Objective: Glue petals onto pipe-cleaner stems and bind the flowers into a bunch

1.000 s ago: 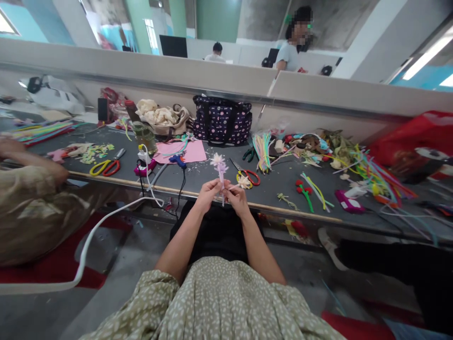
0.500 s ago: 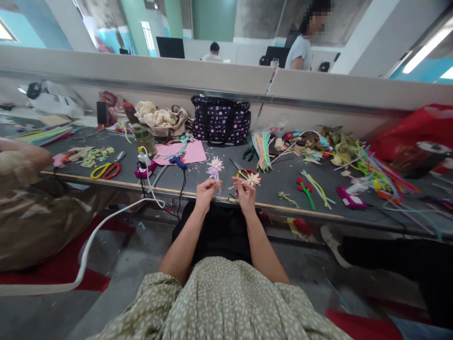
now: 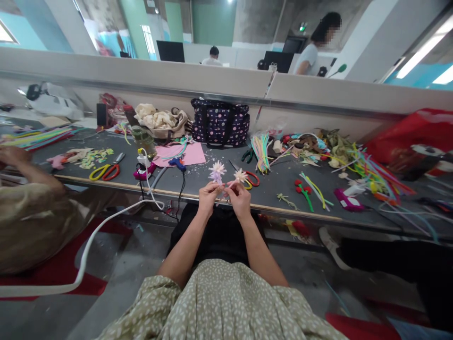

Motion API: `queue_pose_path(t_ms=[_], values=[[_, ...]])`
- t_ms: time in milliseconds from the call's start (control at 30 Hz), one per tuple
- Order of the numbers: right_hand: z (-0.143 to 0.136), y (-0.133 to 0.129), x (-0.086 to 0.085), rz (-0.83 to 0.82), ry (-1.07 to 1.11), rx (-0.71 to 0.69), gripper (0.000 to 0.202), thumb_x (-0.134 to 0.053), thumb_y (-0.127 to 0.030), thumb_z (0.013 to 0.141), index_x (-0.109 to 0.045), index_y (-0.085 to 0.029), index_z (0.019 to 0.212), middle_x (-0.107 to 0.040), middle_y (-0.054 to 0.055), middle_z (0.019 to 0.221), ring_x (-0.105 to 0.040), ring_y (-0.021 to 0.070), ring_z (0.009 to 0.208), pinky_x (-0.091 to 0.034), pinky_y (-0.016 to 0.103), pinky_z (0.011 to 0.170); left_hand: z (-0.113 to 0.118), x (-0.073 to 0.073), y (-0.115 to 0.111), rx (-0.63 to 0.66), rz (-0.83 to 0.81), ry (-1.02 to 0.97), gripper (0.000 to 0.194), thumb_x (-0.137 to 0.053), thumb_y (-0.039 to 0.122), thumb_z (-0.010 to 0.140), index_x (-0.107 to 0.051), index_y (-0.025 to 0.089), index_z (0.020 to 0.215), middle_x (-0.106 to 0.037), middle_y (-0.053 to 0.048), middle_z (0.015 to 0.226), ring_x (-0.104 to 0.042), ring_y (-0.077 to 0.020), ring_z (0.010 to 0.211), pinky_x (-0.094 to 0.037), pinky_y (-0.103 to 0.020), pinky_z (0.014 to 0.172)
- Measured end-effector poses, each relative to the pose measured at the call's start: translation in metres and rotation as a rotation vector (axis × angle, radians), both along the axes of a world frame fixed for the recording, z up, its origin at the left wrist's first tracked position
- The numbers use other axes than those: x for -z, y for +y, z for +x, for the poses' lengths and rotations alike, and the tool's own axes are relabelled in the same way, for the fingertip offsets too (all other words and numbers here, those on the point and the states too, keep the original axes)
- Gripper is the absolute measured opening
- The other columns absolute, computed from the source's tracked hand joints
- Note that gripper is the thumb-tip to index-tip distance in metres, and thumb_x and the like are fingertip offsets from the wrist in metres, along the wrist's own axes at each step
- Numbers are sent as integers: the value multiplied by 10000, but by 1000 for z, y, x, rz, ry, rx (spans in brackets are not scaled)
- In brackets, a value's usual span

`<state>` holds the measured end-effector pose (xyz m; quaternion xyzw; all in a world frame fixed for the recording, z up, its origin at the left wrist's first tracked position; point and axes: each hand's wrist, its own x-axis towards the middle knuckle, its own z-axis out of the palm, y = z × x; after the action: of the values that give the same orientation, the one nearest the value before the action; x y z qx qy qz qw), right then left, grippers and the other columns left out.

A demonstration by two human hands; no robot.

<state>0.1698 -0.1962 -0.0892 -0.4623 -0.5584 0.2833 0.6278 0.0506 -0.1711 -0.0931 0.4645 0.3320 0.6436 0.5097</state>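
My left hand (image 3: 208, 196) pinches the stem of a small pale pink and purple craft flower (image 3: 216, 171), held upright just above the table's front edge. My right hand (image 3: 239, 199) holds a second small cream flower (image 3: 240, 175) by its stem, right beside the first. The two hands touch each other over my lap. Red and yellow handled scissors (image 3: 250, 179) lie on the grey table (image 3: 283, 186) just behind the flowers.
A dotted dark bag (image 3: 221, 121) stands at the back. Pink paper (image 3: 184, 153), a blue glue gun (image 3: 177, 163), pipe cleaners (image 3: 262, 146) and craft scraps lie around. A white cable (image 3: 106, 222) hangs off the edge. Another person's arm (image 3: 21, 165) rests at the left.
My right hand picked up the cream flower from the table and brought it back beside the pink flower. The hands, briefly apart, are together again.
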Motion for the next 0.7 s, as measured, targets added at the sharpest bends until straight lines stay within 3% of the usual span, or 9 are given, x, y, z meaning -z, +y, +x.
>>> queue_pose_path(t_ms=[167,267,433,700], values=[[3,-4,-1,105,-176,38,194,-551,-350,895,-704,-234,925,-703,62,882,-642,171,659,-531,310,692,-1,-2,-3,-2,12,10,136,-812,307,647,-780,191,712,-650,-31,736,-586,-152,757,-444,-274,732],[2,-4,0,155,-175,90,215,-555,-355,897,-723,-226,933,-687,77,928,-648,187,779,-530,319,761,0,-3,-4,0,9,7,155,-819,309,638,-783,189,728,-658,-31,764,-584,-146,749,-442,-271,735],[0,-1,4,165,-109,74,220,-604,-376,866,-728,-200,908,-672,57,857,-627,162,724,-531,283,688,2,0,-6,22,51,61,151,-802,320,662,-764,173,666,-639,-13,707,-556,-135,703,-432,-261,700],[8,1,2,144,-76,-1,211,-669,-374,813,-732,-176,850,-659,40,795,-613,140,649,-505,259,594,-2,6,-4,46,70,156,201,-774,365,685,-775,169,729,-670,-18,709,-573,-149,696,-445,-264,686]])
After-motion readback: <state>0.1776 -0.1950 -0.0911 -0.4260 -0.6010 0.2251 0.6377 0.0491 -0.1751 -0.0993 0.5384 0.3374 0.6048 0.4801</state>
